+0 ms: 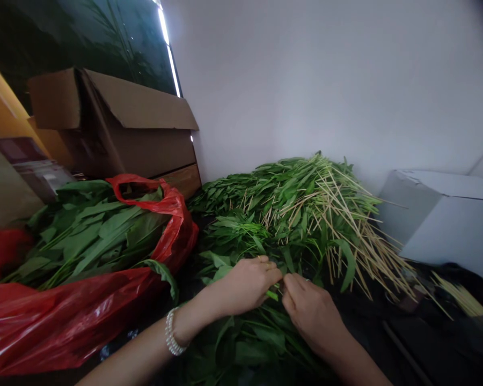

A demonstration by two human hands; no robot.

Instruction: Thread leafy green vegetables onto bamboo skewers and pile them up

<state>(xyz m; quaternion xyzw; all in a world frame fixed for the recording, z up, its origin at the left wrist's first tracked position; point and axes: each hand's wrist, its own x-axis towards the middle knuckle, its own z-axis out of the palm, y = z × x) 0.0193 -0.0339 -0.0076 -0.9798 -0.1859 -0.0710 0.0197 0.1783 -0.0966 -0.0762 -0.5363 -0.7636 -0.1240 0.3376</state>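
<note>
Close together over a heap of leafy greens (253,343), both of my hands have their fingers closed. My left hand (247,284), with a beaded bracelet at the wrist, grips green leafy stems (272,295) that show just below its fingers. My right hand (308,308) pinches at the same spot, its fingertips meeting the left ones; what lies between them is mostly hidden. Just beyond lies a small bunch of greens (241,230). Behind it rises a large pile of greens on thin wooden skewers (330,203), the bare skewer ends pointing right and towards me.
A red plastic bag (173,236) full of loose leafy greens stands at the left. Behind it is an opened cardboard box (145,139). At the right sit a white box (446,225) and a bundle of bare skewers (461,295). A white wall (326,80) closes the back.
</note>
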